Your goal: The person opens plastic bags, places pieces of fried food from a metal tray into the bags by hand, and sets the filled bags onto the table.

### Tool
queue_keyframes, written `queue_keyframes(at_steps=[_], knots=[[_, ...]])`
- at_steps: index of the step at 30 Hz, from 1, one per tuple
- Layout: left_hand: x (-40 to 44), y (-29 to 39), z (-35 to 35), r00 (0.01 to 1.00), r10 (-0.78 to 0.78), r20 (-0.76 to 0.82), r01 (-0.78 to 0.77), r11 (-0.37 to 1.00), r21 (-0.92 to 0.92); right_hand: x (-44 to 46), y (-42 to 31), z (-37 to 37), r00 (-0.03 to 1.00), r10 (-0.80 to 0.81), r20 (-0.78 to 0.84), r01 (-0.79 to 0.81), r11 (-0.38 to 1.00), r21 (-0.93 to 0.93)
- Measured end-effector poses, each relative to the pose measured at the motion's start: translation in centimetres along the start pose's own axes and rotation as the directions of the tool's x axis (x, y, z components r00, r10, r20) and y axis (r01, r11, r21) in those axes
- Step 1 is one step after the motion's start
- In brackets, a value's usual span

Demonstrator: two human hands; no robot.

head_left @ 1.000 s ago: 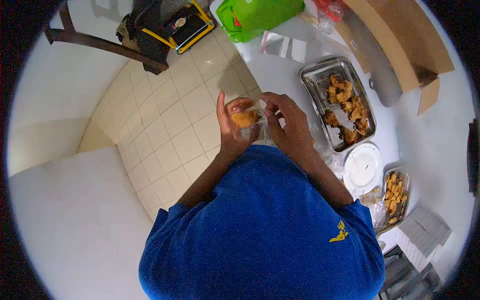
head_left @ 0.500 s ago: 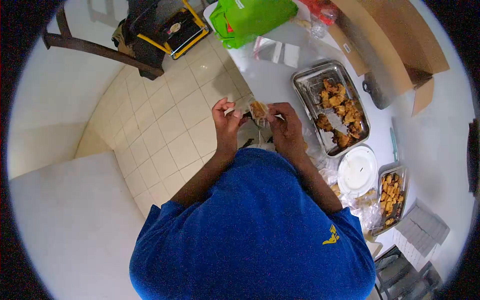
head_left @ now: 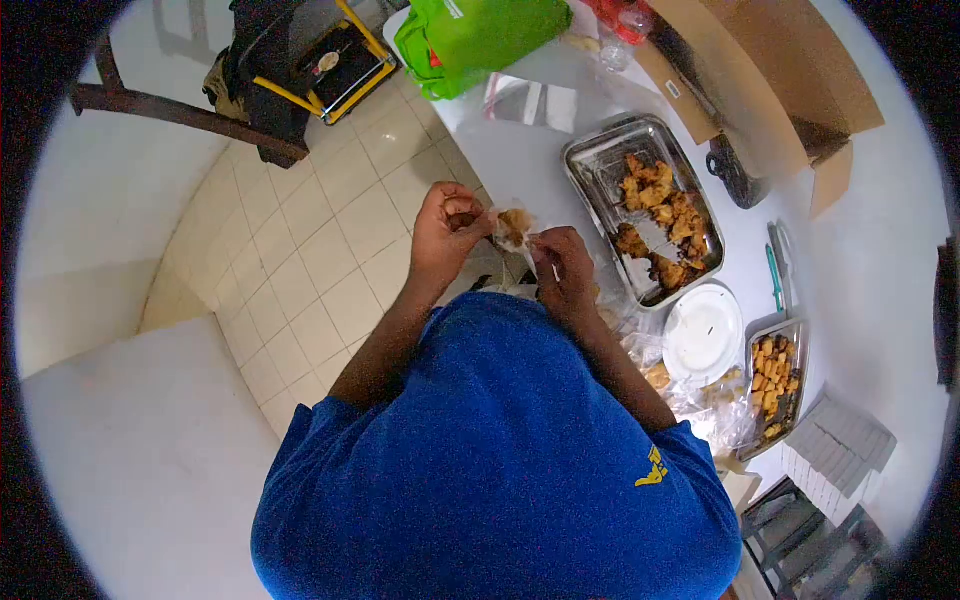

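Note:
A small clear plastic bag [head_left: 514, 228] with a browned piece of food inside hangs between my hands. My left hand [head_left: 446, 230] pinches its left edge, fingers curled. My right hand [head_left: 564, 267] grips the bag's lower right edge between thumb and fingers. Right of my hands, a metal tray [head_left: 583, 160] holds fried pieces [head_left: 668, 215]. Below that tray lies a white plate [head_left: 702, 335] with a small dark mark on it. Filled clear bags [head_left: 715, 412] are heaped beside the plate, partly behind my right arm.
A smaller tray [head_left: 775, 385] of cut pieces sits at the lower right, near papers [head_left: 842, 440]. A teal pen [head_left: 774, 278], black tape dispenser-like object [head_left: 733, 175], cardboard box [head_left: 790, 90], green bag [head_left: 480, 40] and flat plastic packet [head_left: 530, 103] are on the table. A yellow-framed trolley [head_left: 335, 70] stands on the floor.
The bagged piece has gone from my left palm to between both hands' fingertips. My left hand, spread earlier, is now closed on the bag's edge. The view has shifted slightly.

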State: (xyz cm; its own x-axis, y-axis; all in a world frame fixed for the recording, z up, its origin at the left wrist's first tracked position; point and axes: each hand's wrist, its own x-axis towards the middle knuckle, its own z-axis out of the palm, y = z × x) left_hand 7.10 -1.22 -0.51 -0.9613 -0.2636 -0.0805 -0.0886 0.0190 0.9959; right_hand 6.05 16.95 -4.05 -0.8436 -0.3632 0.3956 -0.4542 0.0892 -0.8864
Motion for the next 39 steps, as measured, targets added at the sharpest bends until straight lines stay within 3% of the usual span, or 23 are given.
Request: queue_keyframes(at_steps=[3, 6, 9, 12, 15, 18, 21, 27, 30, 33, 34, 36, 39], knots=[[0.0, 2.8, -0.4, 0.993, -0.11, 0.053, 0.103, 0.988, 0.119, -0.5, -0.9, -0.1, 0.986, 0.167, -0.012, -0.167, 0.985, 0.039], [-0.3, 4.8, -0.7, 0.991, -0.033, 0.127, 0.002, 0.971, 0.238, -0.5, -0.3, -0.1, 0.977, 0.214, -0.003, -0.214, 0.975, 0.056], [-0.3, 5.9, -1.0, 0.965, -0.064, 0.255, -0.046, 0.915, 0.401, -0.4, -0.1, 0.2, 0.954, 0.298, 0.02, -0.297, 0.939, 0.174], [-0.2, 5.9, -1.0, 0.939, -0.033, 0.343, -0.112, 0.912, 0.394, 0.9, -1.2, 0.3, 0.973, 0.23, 0.012, -0.23, 0.973, -0.017], [-0.2, 5.8, -1.3, 0.909, -0.058, 0.413, -0.173, 0.849, 0.5, 3.1, -1.8, 0.6, 0.995, 0.014, 0.102, 0.028, 0.918, -0.397], [0.2, 5.5, -1.6, 0.883, 0.008, 0.469, -0.292, 0.792, 0.537, 3.6, -0.1, 1.6, 0.98, 0.087, 0.179, -0.01, 0.919, -0.394], [0.6, 4.6, -2.3, 0.895, 0.014, 0.446, -0.292, 0.774, 0.562, 4.0, 1.6, 2.4, 0.956, 0.13, 0.264, -0.005, 0.905, -0.426], [1.8, 0.5, -4.1, 0.94, 0.168, 0.296, -0.327, 0.688, 0.648, 5.2, 1.6, 2.5, 0.978, 0.092, 0.185, -0.021, 0.936, -0.352], [2.4, -0.6, -3.8, 0.948, 0.253, 0.191, -0.316, 0.722, 0.616, 7.1, -0.2, 1.1, 0.939, 0.162, 0.303, -0.012, 0.898, -0.44], [2.1, 0.1, -3.1, 0.975, 0.212, 0.061, -0.214, 0.848, 0.485, 8.5, -0.2, -0.1, 0.955, 0.057, 0.291, 0.077, 0.901, -0.427], [1.8, 0.4, -3.3, 0.971, 0.218, 0.096, -0.238, 0.889, 0.391, 9.0, -0.9, -0.7, 0.962, -0.016, 0.273, 0.112, 0.934, -0.34], [1.2, 0.7, -4.0, 0.957, 0.244, 0.16, -0.271, 0.945, 0.185, 9.8, -2.2, -2.3, 0.944, -0.007, 0.33, 0.1, 0.959, -0.264], [1.1, -1.1, -4.6, 0.918, 0.293, 0.267, -0.354, 0.909, 0.221, 10.7, -3.8, -4.0, 0.939, 0.058, 0.339, 0.01, 0.98, -0.196]])
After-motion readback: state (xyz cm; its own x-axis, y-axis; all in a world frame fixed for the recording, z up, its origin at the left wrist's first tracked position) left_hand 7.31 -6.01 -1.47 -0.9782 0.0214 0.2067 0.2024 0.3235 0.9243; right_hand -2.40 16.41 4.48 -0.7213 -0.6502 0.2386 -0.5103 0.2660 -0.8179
